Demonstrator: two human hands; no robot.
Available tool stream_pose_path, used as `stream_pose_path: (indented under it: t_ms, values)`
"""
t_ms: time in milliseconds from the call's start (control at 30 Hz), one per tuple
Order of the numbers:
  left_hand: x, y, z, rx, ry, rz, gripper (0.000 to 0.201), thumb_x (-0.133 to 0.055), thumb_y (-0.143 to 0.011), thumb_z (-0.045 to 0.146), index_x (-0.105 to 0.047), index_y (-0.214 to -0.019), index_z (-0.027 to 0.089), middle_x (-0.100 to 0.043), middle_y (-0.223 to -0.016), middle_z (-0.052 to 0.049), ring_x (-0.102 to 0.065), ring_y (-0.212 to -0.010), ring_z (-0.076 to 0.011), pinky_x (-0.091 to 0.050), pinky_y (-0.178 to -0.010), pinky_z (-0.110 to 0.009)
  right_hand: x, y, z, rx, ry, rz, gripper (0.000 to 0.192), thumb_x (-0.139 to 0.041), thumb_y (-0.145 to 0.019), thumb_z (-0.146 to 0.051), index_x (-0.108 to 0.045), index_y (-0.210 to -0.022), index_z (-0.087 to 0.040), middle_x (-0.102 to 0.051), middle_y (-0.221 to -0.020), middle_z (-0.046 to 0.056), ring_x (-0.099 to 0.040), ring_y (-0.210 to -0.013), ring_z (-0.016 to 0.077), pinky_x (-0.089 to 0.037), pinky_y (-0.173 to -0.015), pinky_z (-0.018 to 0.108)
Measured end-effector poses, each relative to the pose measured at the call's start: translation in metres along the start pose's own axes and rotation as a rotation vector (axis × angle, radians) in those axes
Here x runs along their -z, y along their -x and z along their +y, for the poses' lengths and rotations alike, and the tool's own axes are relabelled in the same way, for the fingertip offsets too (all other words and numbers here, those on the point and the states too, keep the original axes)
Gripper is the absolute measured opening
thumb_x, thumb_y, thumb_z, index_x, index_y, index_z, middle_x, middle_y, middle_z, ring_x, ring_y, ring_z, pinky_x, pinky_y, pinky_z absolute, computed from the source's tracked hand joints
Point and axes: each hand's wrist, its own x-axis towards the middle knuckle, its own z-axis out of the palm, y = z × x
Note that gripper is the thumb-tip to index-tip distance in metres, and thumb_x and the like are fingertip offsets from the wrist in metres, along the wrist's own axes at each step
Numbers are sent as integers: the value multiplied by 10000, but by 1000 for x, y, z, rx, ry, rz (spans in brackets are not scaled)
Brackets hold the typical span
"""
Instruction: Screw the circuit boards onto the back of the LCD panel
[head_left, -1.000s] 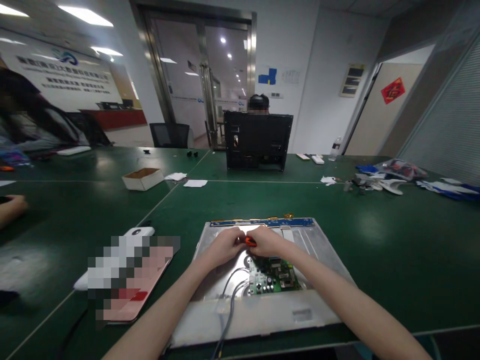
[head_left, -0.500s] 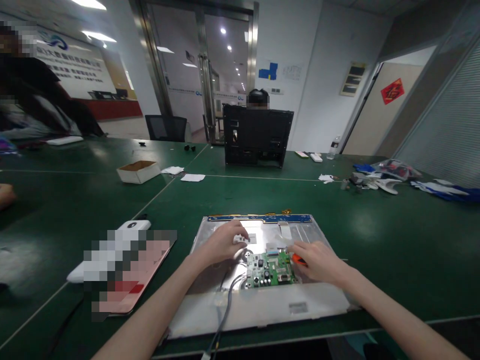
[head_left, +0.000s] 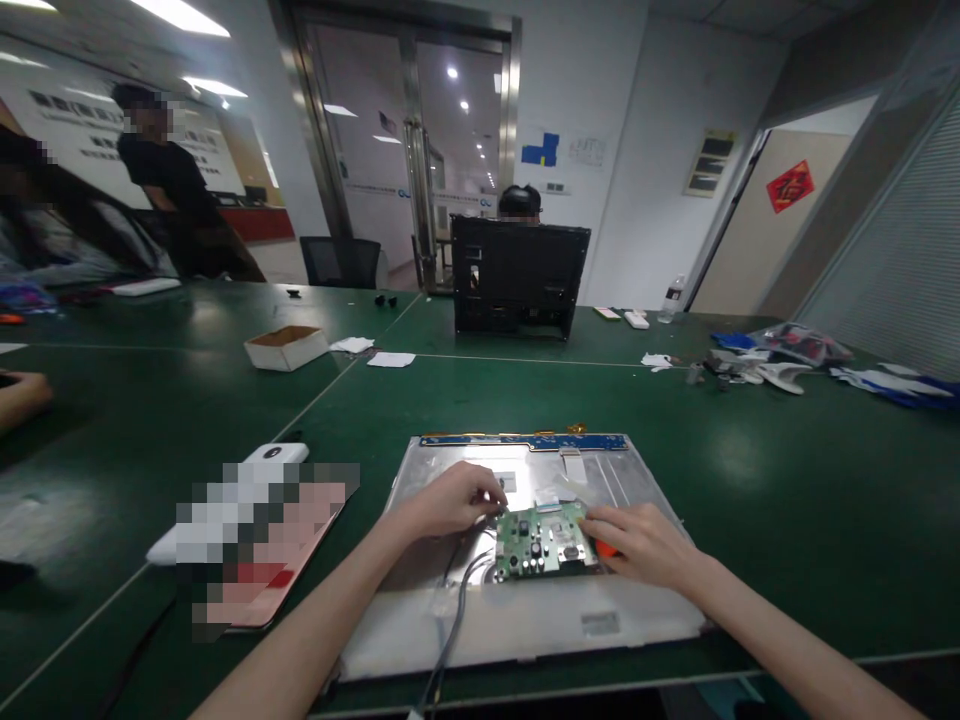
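Note:
A flat display panel [head_left: 420, 622] lies back side up on the table before me, with a blue board strip along its far edge. On its metal back sits a green circuit board [head_left: 534, 550], with dark cables at its left side and a white ribbon at its top. The closed fingers of my left hand [head_left: 457, 497] pinch the board's upper left corner. My right hand [head_left: 641, 540] has its fingertips at the board's upper right edge. Tucked under its fingers is an orange object [head_left: 606, 549], mostly hidden, whose kind I cannot make out.
To the left lie a white device [head_left: 274, 455] and a pink flat item [head_left: 330, 500], both partly blurred. Farther off are an open box [head_left: 281, 352], papers [head_left: 391, 359] and an upright black monitor frame [head_left: 517, 275]. Bags and scraps [head_left: 780, 375] lie right. Other people are nearby.
My left fingers have moved down and right to the board's corner; the white bit seen by them earlier no longer shows. My right hand moved slightly. A person at far left has come into fuller view.

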Motion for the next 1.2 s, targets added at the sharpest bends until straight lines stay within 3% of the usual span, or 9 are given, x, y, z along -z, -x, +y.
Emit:
stream_pose_path:
  t_ms: [100,200,333,533,767,933,1067,1200]
  values:
    - [3,1,1,-4,28,-12,210,-588,-791,97,-764,-861,190,-738,-810,-39,-638,-747,-165,-441,-718,-252,3,-7,-2,-157,-164,27,253,-555,-832,-152,-648,-1065,-188,-737,-1007,84,-675,-790,169,-418,-624,249]
    - [5,2,-1,-8,58,-41,223,-574,-791,102,-758,-884,185,-732,-830,-45,-635,-764,-170,-441,-719,-256,11,-21,-4,-290,-310,68,140,-533,-864,-213,-657,-919,-180,-721,-818,49,-641,-713,155,-403,-642,249]
    - [6,2,-8,1,88,-95,171,-578,-781,126,-735,-826,174,-689,-782,-26,-579,-706,-155,-408,-648,-240,25,-43,-1,-478,-348,72,273,-503,-905,-300,-542,-659,-189,-567,-597,-8,-483,-547,122,-325,-581,247]
    - [5,3,-10,51,155,-84,104,-574,-773,138,-674,-753,157,-645,-746,-13,-566,-702,-155,-411,-644,-238,33,-61,10,-547,-463,12,306,-515,-913,-327,-509,-640,-189,-529,-608,-20,-446,-550,119,-292,-548,237]
    - [5,1,-10,62,225,-83,109,-577,-740,108,-669,-722,165,-649,-718,6,-575,-677,-140,-415,-620,-220,38,-63,7,-548,-478,-15,333,-513,-922,-360,-519,-639,-184,-552,-623,-14,-468,-553,117,-298,-547,237]
    - [9,4,-13,71,206,-85,143,-585,-749,112,-709,-785,173,-675,-749,-6,-567,-700,-149,-427,-640,-227,39,-59,2,-466,-324,37,296,-527,-898,-329,-527,-639,-187,-561,-600,-8,-464,-542,117,-297,-570,241]
    - [8,6,-15,100,224,-118,213,-600,-751,120,-740,-904,172,-708,-848,-32,-582,-722,-155,-436,-644,-229,30,-43,-1,-356,-221,11,202,-497,-914,-266,-651,-827,-168,-689,-718,53,-595,-627,153,-347,-599,250]
    - [7,5,-16,89,185,-149,246,-593,-798,156,-758,-977,191,-726,-883,-41,-597,-750,-164,-435,-655,-235,22,-25,-7,-201,-141,-34,218,-473,-921,-182,-683,-980,-181,-745,-846,81,-665,-715,170,-409,-623,257]
